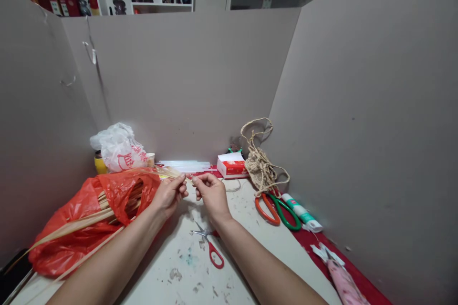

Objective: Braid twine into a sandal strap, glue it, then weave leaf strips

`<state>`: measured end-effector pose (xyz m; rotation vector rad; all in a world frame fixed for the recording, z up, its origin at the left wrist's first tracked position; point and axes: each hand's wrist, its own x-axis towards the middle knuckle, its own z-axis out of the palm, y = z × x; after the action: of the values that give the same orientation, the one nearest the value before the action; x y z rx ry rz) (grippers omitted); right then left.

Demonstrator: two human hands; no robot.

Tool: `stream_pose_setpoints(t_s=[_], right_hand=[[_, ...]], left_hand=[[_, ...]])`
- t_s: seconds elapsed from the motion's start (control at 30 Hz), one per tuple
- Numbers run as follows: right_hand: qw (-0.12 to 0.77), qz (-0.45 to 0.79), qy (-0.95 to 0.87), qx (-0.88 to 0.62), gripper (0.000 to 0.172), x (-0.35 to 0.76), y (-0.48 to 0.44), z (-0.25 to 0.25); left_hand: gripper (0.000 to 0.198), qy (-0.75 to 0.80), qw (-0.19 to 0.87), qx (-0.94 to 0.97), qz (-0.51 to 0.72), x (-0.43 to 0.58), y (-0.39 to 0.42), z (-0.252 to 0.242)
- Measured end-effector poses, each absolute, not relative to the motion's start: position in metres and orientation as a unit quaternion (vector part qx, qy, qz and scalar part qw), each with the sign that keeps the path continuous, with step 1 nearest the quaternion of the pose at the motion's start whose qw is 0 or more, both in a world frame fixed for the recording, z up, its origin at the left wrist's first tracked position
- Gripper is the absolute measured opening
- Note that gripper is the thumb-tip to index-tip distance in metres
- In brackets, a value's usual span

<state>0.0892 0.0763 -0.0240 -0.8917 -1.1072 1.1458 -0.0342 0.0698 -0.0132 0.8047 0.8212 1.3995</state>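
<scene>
My left hand [169,196] and my right hand [212,194] meet close together over the pale board [179,257], thumbs pressed to fingers. Between them runs a thin pale straw strip [171,171], which fans out behind my left hand; both hands pinch it. Just under my right wrist lie small red-handled scissors [215,253], blades apart, one handle partly hidden by the wrist. Beside my left forearm rests a red plastic bag [71,228] with a bundle of long straw strips [103,205] sticking out of it.
At the right lie a tangled rope [263,169], large scissors with orange and green handles [282,212], a white-green roll [302,212] and a pink tube [343,281]. A red-white box [232,166], clear sticks [184,166] and a white bag [119,147] stand along the back partition [186,81].
</scene>
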Motion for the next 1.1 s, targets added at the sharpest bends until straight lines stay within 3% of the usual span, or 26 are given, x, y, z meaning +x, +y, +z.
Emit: stream_pose_setpoints(t_s=[0.17,0.47,0.7,0.8,0.93,1.1], right_hand=[[0.55,0.503,-0.529,-0.405,0.038,0.119,0.095,-0.016],[0.4,0.484,-0.63,-0.457,0.016,0.152,0.105,-0.018],[0.276,0.479,-0.703,-0.448,0.018,0.149,0.094,-0.019],[0.286,0.44,-0.719,-0.456,0.027,0.151,0.096,-0.022],[0.355,0.392,-0.713,-0.461,0.018,0.147,0.1,-0.02],[0.388,0.436,-0.711,-0.392,0.016,0.131,0.092,-0.01]], left_hand=[[0.022,0.367,0.587,0.351,0.63,-0.048,0.073,-0.004],[0.014,0.379,0.608,0.373,0.59,-0.06,0.075,0.004],[0.019,0.393,0.613,0.401,0.556,-0.056,0.075,-0.002],[0.024,0.392,0.619,0.422,0.534,-0.056,0.073,-0.001],[0.023,0.396,0.63,0.447,0.496,-0.054,0.07,0.0],[0.024,0.402,0.629,0.464,0.476,-0.049,0.068,-0.004]])
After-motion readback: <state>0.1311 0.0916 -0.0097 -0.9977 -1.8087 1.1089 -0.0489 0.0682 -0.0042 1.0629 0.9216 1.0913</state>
